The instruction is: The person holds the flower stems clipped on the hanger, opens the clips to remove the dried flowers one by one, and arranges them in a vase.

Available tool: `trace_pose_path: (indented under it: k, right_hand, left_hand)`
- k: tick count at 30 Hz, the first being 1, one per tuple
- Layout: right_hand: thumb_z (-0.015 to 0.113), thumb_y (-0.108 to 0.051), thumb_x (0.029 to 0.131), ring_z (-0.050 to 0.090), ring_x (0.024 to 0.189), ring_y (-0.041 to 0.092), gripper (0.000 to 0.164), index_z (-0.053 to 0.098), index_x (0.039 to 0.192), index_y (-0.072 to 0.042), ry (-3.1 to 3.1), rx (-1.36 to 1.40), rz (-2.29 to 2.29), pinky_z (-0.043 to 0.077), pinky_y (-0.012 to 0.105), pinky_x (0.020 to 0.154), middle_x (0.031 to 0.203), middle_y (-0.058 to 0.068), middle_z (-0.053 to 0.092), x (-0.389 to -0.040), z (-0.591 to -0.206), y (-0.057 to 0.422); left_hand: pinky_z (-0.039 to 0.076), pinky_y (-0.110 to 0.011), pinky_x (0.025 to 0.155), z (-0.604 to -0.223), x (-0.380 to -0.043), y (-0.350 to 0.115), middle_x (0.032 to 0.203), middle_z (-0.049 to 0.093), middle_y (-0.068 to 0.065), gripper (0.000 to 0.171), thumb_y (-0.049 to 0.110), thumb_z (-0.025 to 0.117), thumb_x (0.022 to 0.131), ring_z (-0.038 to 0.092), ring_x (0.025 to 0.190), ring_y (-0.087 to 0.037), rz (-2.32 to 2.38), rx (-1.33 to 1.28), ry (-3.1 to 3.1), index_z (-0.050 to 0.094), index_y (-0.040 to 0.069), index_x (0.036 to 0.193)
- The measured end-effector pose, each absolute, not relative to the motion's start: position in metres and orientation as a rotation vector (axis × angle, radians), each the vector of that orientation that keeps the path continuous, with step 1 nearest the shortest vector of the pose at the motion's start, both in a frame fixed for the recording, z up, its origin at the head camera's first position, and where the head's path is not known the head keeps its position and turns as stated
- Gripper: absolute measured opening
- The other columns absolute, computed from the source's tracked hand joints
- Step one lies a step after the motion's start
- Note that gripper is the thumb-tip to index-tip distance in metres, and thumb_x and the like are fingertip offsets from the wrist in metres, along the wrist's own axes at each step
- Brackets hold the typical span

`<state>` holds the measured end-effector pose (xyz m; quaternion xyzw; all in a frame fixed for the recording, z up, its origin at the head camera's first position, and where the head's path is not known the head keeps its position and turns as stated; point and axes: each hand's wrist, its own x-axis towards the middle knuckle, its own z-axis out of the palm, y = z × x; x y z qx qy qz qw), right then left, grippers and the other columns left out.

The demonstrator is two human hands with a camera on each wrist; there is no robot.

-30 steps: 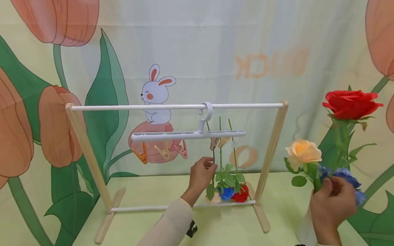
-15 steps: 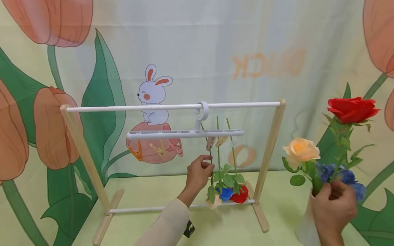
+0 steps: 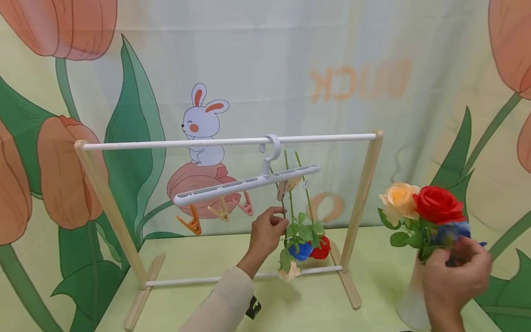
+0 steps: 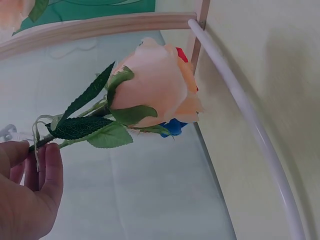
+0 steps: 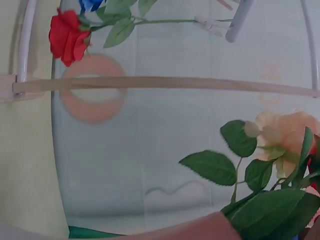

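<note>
My left hand (image 3: 265,233) pinches the dark stem of a peach rose (image 3: 289,272) that hangs head down from a clip on the grey hanger (image 3: 207,192). In the left wrist view its bloom (image 4: 150,90) and leaves lie past the fingertips. A blue rose (image 3: 301,251) and a red rose (image 3: 321,248) hang beside it. At the right, my right hand (image 3: 456,281) has its fingers bent at the white vase's (image 3: 415,295) flowers: a red rose (image 3: 439,205), a peach rose (image 3: 399,200) and a blue flower (image 3: 441,234). I cannot tell whether the fingers hold a stem.
The hanger hooks over the white top rod (image 3: 174,144) of a wooden stand (image 3: 362,216). Orange (image 3: 190,222), yellow (image 3: 220,210) and pink (image 3: 245,204) clips dangle from its left half. A printed curtain stands behind the pale green table (image 3: 186,258).
The vase's red rose has dropped down and left, beside the peach one. The right hand has shifted slightly right. The hanger has tilted, right end up, while the left hand keeps its pinch.
</note>
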<state>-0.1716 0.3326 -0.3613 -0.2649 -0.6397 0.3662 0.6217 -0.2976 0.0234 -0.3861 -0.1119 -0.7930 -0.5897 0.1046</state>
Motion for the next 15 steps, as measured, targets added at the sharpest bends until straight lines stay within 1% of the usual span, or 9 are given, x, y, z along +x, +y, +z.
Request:
trace_pose_path:
  k: [3, 5, 8, 11, 12, 13, 15]
  right_hand:
    - [0.053, -0.003, 0.084, 0.045, 0.082, -0.018, 0.039, 0.069, 0.114, -0.022, -1.451, -0.542, 0.818, 0.034, 0.01, 0.075, 0.092, -0.038, 0.046, -0.171, -0.358, 0.323]
    - [0.053, -0.003, 0.085, 0.046, 0.083, -0.015, 0.036, 0.069, 0.111, -0.023, -1.454, -0.481, 0.805, 0.034, 0.01, 0.075, 0.093, -0.037, 0.046, -0.171, -0.357, 0.316]
    - [0.053, -0.002, 0.084, 0.046, 0.083, -0.011, 0.028, 0.071, 0.104, -0.009, -1.456, -0.399, 0.799, 0.036, 0.011, 0.077, 0.094, -0.036, 0.048, -0.173, -0.357, 0.304]
    - [0.053, 0.001, 0.083, 0.045, 0.087, -0.012, 0.024, 0.069, 0.101, 0.005, -1.491, -0.326, 0.785, 0.036, 0.011, 0.08, 0.095, -0.033, 0.048, -0.175, -0.357, 0.292]
    - [0.054, 0.001, 0.083, 0.044, 0.088, -0.013, 0.026, 0.068, 0.103, 0.009, -1.501, -0.306, 0.782, 0.036, 0.011, 0.081, 0.095, -0.031, 0.049, -0.176, -0.357, 0.287]
    - [0.054, 0.002, 0.082, 0.044, 0.089, -0.013, 0.026, 0.068, 0.103, 0.009, -1.519, -0.277, 0.778, 0.036, 0.01, 0.082, 0.092, -0.024, 0.053, -0.177, -0.358, 0.283]
    - [0.055, 0.003, 0.083, 0.044, 0.091, -0.014, 0.025, 0.068, 0.104, 0.009, -1.554, -0.224, 0.769, 0.036, 0.009, 0.084, 0.09, -0.008, 0.061, -0.179, -0.358, 0.276]
  left_hand:
    - [0.06, -0.033, 0.075, -0.386, -0.297, 0.021, 0.092, 0.077, -0.004, 0.021, 0.019, 0.071, 0.095, 0.073, 0.072, -0.012, -1.766, -0.33, -2.335, 0.071, 0.021, 0.116]
    - [0.061, -0.032, 0.075, -0.386, -0.297, 0.02, 0.093, 0.077, -0.005, 0.021, 0.019, 0.07, 0.095, 0.074, 0.074, -0.013, -1.79, -0.329, -2.33, 0.071, 0.021, 0.116]
    - [0.062, -0.032, 0.073, -0.386, -0.297, 0.017, 0.094, 0.077, -0.006, 0.022, 0.018, 0.07, 0.095, 0.074, 0.075, -0.015, -1.823, -0.334, -2.318, 0.071, 0.02, 0.117]
    - [0.062, -0.031, 0.072, -0.386, -0.297, 0.016, 0.094, 0.077, -0.007, 0.022, 0.017, 0.07, 0.095, 0.074, 0.074, -0.015, -1.842, -0.347, -2.308, 0.071, 0.019, 0.117]
    - [0.062, -0.031, 0.071, -0.385, -0.296, 0.015, 0.095, 0.077, -0.008, 0.022, 0.017, 0.07, 0.095, 0.074, 0.074, -0.015, -1.84, -0.353, -2.311, 0.071, 0.018, 0.117]
    - [0.062, -0.031, 0.071, -0.386, -0.296, 0.015, 0.095, 0.077, -0.008, 0.023, 0.017, 0.07, 0.095, 0.073, 0.073, -0.015, -1.841, -0.36, -2.314, 0.071, 0.017, 0.118]
    - [0.061, -0.031, 0.07, -0.386, -0.296, 0.014, 0.096, 0.077, -0.009, 0.023, 0.017, 0.069, 0.096, 0.073, 0.072, -0.015, -1.831, -0.368, -2.322, 0.07, 0.017, 0.119]
